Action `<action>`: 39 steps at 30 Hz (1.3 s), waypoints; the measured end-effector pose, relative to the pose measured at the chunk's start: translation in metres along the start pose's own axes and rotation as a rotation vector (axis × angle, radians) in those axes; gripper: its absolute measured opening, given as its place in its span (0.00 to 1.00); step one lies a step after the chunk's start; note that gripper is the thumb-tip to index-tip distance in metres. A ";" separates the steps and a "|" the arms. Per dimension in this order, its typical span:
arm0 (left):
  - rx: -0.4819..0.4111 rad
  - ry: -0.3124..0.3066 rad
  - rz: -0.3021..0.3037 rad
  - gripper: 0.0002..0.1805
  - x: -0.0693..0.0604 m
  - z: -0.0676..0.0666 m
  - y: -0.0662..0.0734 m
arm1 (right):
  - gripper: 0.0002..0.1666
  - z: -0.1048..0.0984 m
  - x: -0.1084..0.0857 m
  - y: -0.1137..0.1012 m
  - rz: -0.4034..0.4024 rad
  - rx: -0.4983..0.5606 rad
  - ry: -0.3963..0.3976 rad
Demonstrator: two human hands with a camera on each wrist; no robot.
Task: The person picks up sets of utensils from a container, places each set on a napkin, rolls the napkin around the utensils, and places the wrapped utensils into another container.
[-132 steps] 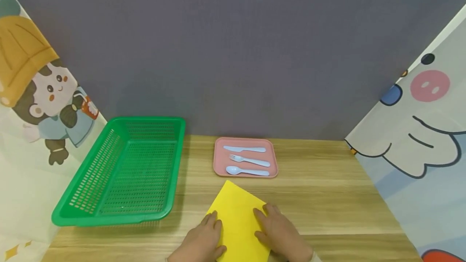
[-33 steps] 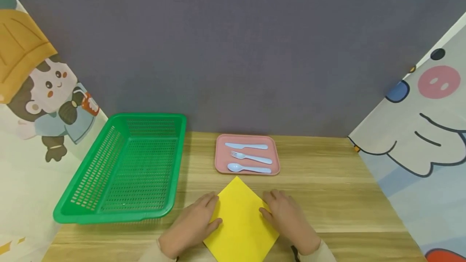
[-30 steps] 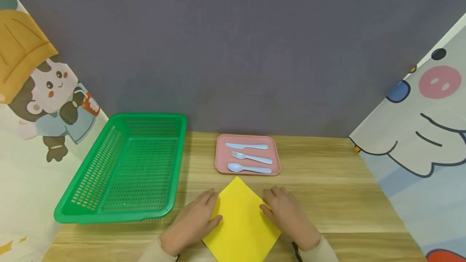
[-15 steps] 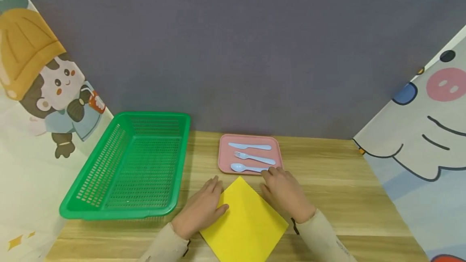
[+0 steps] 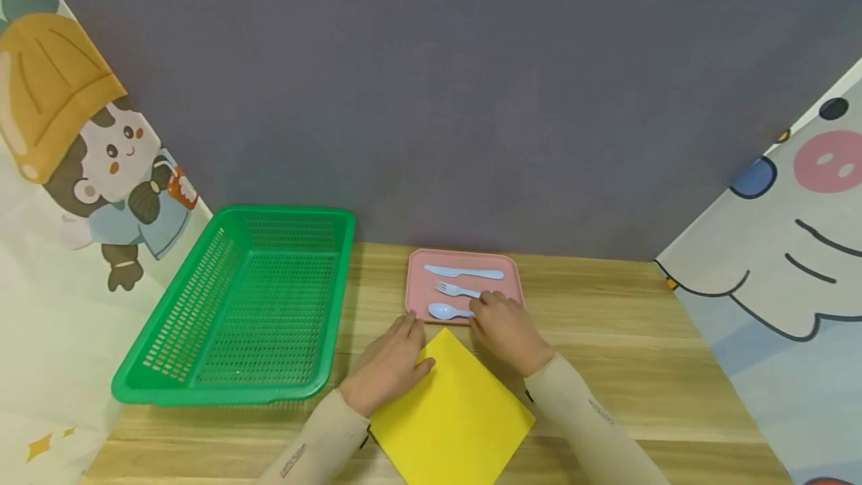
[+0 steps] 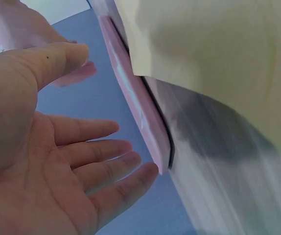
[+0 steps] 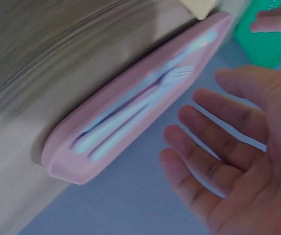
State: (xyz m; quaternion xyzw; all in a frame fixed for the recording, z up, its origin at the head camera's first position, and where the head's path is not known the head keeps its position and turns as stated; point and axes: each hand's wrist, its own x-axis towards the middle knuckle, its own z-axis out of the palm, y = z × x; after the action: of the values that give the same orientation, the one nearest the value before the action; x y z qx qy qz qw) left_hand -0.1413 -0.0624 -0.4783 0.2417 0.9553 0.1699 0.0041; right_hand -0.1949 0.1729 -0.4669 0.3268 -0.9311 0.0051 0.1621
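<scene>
A pink tray [image 5: 419, 283] holds a pale blue knife [image 5: 465, 273], fork [image 5: 455, 290] and spoon [image 5: 442, 311]. My left hand [image 5: 393, 365] reaches past the left edge of a yellow square sheet [image 5: 451, 418] toward the tray's front left corner, fingers extended. My right hand [image 5: 509, 333] hovers over the tray's front right part, hiding the fork and spoon handles in the head view. In the right wrist view its fingers [image 7: 204, 117] are relaxed and apart from the tray. Whether the left fingertips touch the tray I cannot tell.
On the left of the wooden table [image 5: 606, 350] stands a green perforated basket [image 5: 222, 396]. A dark grey panel [image 5: 431, 96] rises behind the table. Printed cartoon cloths hang at both sides.
Both hands first rested on the yellow sheet, which turned to point its corner at the tray. They have since moved off it, forward to the tray.
</scene>
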 end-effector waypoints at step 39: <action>-0.019 -0.121 -0.104 0.37 0.013 0.012 -0.009 | 0.06 0.029 0.031 0.003 0.019 -0.063 -0.257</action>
State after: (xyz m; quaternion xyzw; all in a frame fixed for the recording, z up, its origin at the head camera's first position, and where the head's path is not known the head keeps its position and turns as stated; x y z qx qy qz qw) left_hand -0.1557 -0.0602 -0.4913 0.2016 0.9630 0.1636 0.0728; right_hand -0.2284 0.1532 -0.4846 0.3108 -0.9469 -0.0645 0.0514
